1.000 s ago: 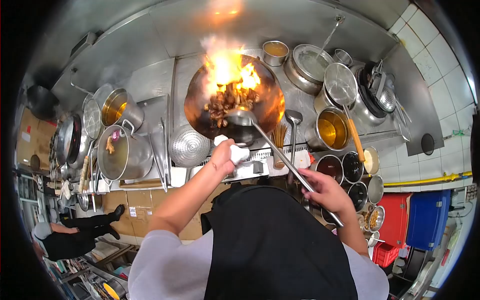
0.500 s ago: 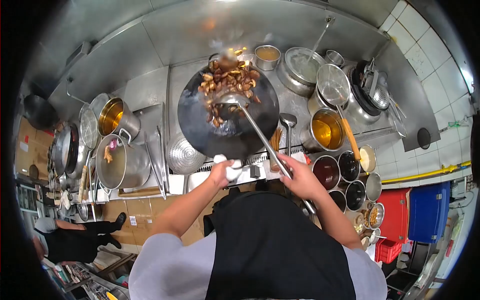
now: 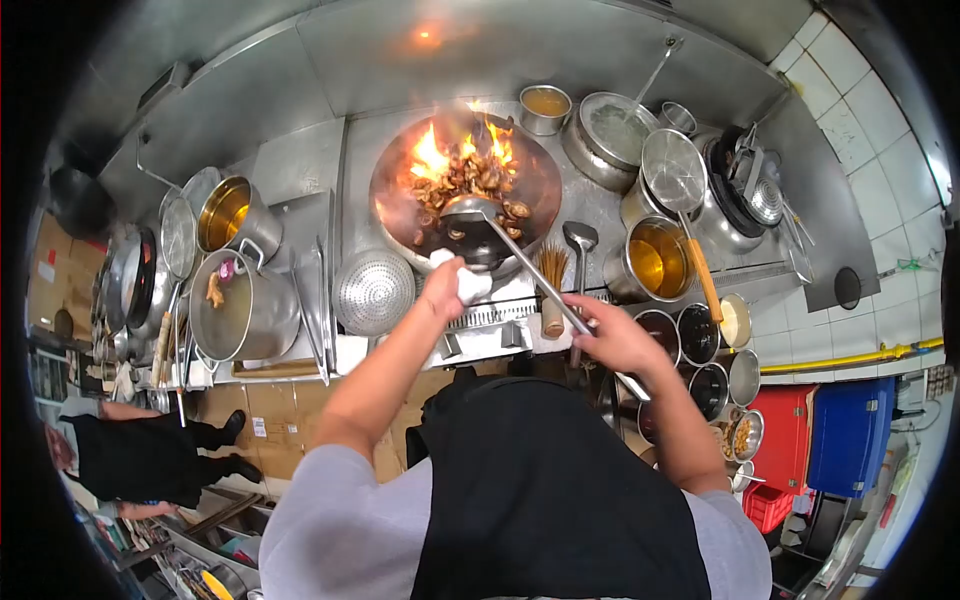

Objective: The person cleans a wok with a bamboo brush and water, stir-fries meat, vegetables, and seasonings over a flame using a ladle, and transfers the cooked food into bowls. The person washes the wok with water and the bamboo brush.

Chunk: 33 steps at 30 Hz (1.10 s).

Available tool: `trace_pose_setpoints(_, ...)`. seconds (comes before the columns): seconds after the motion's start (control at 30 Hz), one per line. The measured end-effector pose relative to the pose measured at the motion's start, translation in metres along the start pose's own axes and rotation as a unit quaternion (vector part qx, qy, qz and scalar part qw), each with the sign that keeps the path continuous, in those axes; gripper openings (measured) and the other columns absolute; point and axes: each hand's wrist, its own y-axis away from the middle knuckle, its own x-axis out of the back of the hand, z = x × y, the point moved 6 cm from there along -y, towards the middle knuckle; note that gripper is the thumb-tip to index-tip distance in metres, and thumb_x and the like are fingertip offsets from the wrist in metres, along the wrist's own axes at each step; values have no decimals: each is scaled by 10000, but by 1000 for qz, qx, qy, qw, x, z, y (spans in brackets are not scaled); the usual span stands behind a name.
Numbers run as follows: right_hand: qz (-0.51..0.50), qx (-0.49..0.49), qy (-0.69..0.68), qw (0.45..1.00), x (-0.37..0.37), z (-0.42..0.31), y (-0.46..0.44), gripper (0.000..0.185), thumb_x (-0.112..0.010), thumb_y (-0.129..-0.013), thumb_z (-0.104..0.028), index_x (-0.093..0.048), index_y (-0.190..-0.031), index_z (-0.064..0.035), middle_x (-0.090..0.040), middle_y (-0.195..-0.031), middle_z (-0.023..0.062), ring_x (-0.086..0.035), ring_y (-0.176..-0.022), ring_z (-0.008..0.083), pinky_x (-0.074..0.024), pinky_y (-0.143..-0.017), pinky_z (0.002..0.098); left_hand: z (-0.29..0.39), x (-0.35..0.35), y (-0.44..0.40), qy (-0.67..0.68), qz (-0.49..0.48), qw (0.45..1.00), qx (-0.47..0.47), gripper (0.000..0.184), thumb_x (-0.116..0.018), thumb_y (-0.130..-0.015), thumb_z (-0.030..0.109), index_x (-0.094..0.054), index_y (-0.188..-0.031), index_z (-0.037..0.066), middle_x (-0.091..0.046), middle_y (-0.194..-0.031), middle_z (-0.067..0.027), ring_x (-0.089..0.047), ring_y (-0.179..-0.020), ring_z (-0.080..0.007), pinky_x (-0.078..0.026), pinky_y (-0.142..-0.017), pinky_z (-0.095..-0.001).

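My left hand (image 3: 443,291) is closed round a folded white cloth (image 3: 473,287) at the near edge of a large wok (image 3: 392,222); the grip beneath the cloth is hidden. In my right hand (image 3: 608,335) is the long metal handle of a ladle (image 3: 530,268). The ladle's bowl rests among brown mushroom pieces (image 3: 486,182), which look like sliced mushrooms heaped in the wok's far half. Tall orange flames (image 3: 430,155) rise over the mushrooms at the far side.
A perforated strainer (image 3: 373,292) lies left of the wok, beside a big stockpot (image 3: 235,335). To the right stand a bamboo brush (image 3: 552,285), a spatula (image 3: 580,237) and a pot of yellow oil (image 3: 675,272). A co-worker (image 3: 135,455) stands at far left.
The wok has gone from tipped up to sitting flatter, and the tossed mushrooms have settled. Large flames have flared over them. The co-worker at left has shifted.
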Motion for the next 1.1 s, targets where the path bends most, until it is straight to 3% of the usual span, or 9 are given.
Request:
trace_pose_setpoints(0.27,67,3,-140,988,-42,27,28,784,-636,-907,116,-454,-1638,-100,-650,-1285,85,-651,-1058,126,-551,-945,292,-38,13,77,-62,-3,998,-34,290,-559,-927,-64,-605,-1212,-36,-693,-1220,-223,-742,-1082,-381,-629,-1006,-537)
trace_pose_setpoints(0.3,61,-20,-193,979,-47,31,43,781,-632,-911,124,-459,-1638,-106,-638,-1306,76,-649,-1061,120,-548,-946,285,-42,25,59,-13,-9,1000,-1,196,-580,-935,-13,-572,-1129,5,-676,-1085,-193,-750,-960,-397,-668,-802,-594)
trace_pose_setpoints(0.37,42,-10,-230,972,-41,19,68,782,-634,-914,128,-460,-1640,-107,-637,-1268,48,-641,-1057,111,-545,-939,275,-9,-3,63,32,-17,998,58,116,-561,-981,90,-564,-1069,15,-667,-1020,-192,-743,-889,-398,-663,-759,-582)
trace_pose_setpoints(0.5,-18,-135,-285,949,7,-37,118,768,-629,-899,121,-475,-1623,-87,-653,-1105,23,-626,-929,79,-546,-785,244,24,-71,133,-11,-5,997,80,165,-500,-1023,152,-525,-1096,7,-627,-908,-164,-720,-795,-395,-649,-719,-572)
trace_pose_setpoints(0.53,-25,-133,-277,951,15,-38,117,755,-630,-901,115,-480,-1615,-81,-653,-1075,20,-619,-880,75,-536,-736,242,22,-67,121,5,-89,991,103,210,-485,-1038,172,-491,-1164,4,-637,-938,-177,-723,-829,-408,-648,-733,-594)
trace_pose_setpoints(0.63,-37,-79,-141,986,17,-23,73,695,-657,-914,68,-506,-1577,-72,-691,-999,19,-611,-775,79,-523,-638,244,35,-60,86,-19,-19,993,115,201,-485,-1043,175,-504,-1156,10,-661,-990,-199,-732,-881,-414,-652,-767,-593)
trace_pose_setpoints(0.77,29,3,61,998,-17,-29,-13,712,-695,-914,26,-495,-1588,-85,-659,-1055,88,-649,-906,126,-567,-793,300,2,9,1,5,-37,999,-21,224,-542,-1059,232,-567,-1104,14,-699,-1066,-200,-749,-963,-415,-659,-844,-564)
trace_pose_setpoints(0.97,126,71,-88,986,-55,7,15,820,-609,-893,100,-397,-1664,-82,-630,-1148,63,-633,-981,131,-531,-923,281,-22,44,46,-74,-34,994,-75,413,-533,-903,-43,-577,-1313,-70,-688,-1281,-237,-742,-1102,-392,-631,-990,-544)
trace_pose_setpoints(1.1,173,23,-77,982,-66,30,50,747,-594,-935,93,-417,-1647,-49,-640,-1153,40,-621,-1000,108,-522,-934,277,23,13,56,-36,-69,996,50,402,-515,-971,149,-627,-1260,-107,-737,-1178,-238,-764,-1018,-366,-650,-892,-484)
